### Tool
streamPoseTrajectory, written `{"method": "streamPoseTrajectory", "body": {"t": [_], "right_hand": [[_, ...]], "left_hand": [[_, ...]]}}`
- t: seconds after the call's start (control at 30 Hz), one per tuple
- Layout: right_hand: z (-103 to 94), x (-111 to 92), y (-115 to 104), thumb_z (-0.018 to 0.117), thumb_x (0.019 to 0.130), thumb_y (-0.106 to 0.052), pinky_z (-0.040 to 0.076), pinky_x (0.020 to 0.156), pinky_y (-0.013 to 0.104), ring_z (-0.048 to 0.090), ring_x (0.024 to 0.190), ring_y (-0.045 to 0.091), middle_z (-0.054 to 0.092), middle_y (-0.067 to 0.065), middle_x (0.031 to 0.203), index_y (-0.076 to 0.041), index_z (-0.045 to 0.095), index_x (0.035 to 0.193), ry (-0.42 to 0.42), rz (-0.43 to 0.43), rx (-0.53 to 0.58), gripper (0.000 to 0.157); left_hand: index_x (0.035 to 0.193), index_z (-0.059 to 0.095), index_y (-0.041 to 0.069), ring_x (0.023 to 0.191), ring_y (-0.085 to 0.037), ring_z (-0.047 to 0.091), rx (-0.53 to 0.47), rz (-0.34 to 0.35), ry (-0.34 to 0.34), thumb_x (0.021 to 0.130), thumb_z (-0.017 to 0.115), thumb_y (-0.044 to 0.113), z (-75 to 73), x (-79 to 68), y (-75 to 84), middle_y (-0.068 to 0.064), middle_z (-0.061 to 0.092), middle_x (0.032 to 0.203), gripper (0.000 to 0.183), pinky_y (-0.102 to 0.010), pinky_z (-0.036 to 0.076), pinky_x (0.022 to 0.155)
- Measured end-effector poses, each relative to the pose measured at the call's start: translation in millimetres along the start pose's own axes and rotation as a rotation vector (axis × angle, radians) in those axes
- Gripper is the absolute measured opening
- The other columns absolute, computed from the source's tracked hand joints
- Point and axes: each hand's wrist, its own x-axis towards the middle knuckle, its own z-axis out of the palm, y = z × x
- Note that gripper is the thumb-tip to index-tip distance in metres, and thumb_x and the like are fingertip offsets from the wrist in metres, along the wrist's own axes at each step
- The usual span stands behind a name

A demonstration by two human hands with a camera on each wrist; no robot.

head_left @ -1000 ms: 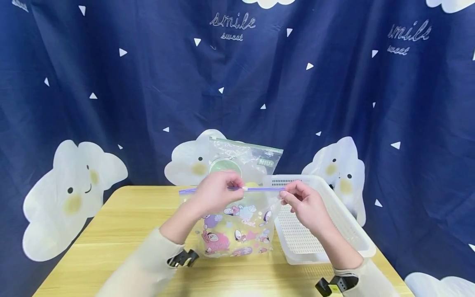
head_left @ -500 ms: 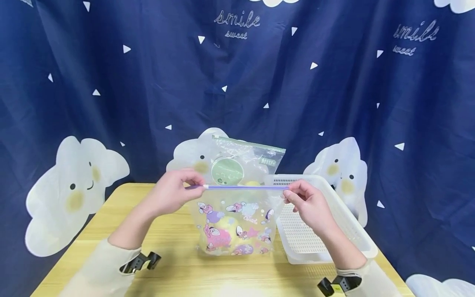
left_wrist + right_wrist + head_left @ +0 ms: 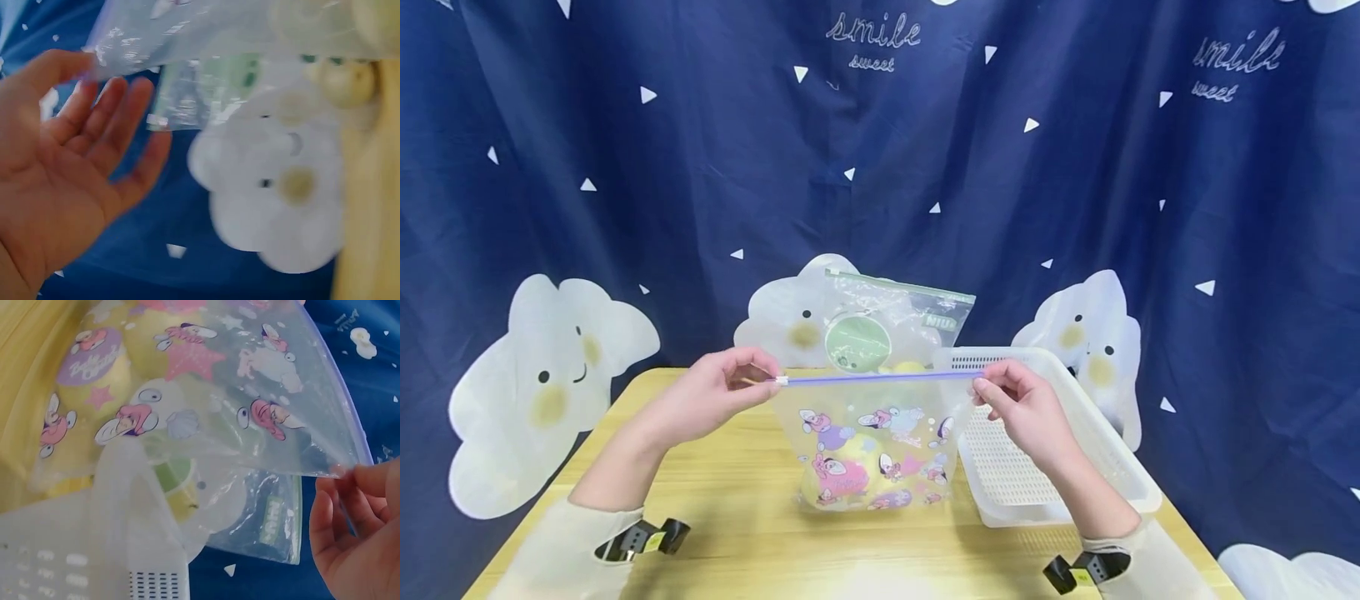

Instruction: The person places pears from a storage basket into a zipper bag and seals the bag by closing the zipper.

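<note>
A clear zip bag (image 3: 887,442) printed with pink and purple cartoon figures stands upright at mid-table, with yellow round things inside, blurred by the plastic. Its purple zip strip (image 3: 880,378) is stretched level between both hands. At the strip's left end, my left hand (image 3: 707,396) pinches by the white slider (image 3: 782,381) with thumb and forefinger; its other fingers are loosely spread in the left wrist view. My right hand (image 3: 1026,412) pinches the bag's right top corner between thumb and fingers, as the right wrist view also shows.
Behind stands a second clear bag (image 3: 925,312) with a green zip edge and green round print; yellow fruit (image 3: 350,81) shows by it in the left wrist view. A white perforated basket (image 3: 1116,454) stands at the right. A dark blue cloud-patterned curtain (image 3: 700,167) hangs behind the table (image 3: 752,550).
My left hand has slid the white slider from the middle of the purple strip leftward to its left end. My right hand has stayed at the right corner.
</note>
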Motion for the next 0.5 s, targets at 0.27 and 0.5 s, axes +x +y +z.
{"method": "streamPoseTrajectory", "body": {"t": [0.27,0.5], "right_hand": [[-7.4,-3,7,0.073,0.106,-0.017,0.062,0.085,0.025,0.072,0.097,0.013,0.076,0.004,0.106,0.001,0.068,0.124,-0.21,0.053,-0.066,0.025],[-6.7,-1,13,0.073,0.106,-0.016,0.063,0.089,0.027,0.071,0.099,0.012,0.078,0.012,0.109,-0.001,0.078,0.114,-0.274,0.056,-0.125,0.017]], "left_hand": [[0.114,0.079,0.011,0.106,-0.017,0.074,-0.114,-0.074,-0.055,0.105,0.077,0.024,34.1,-6.6,-40.2,-0.007,0.078,0.113,0.016,-0.025,0.062,0.095],[0.114,0.083,0.011,0.101,-0.01,0.072,-0.147,-0.1,0.087,0.106,0.075,0.024,45.1,-6.9,-37.9,-0.004,0.081,0.109,0.017,-0.024,0.061,0.093]]}}
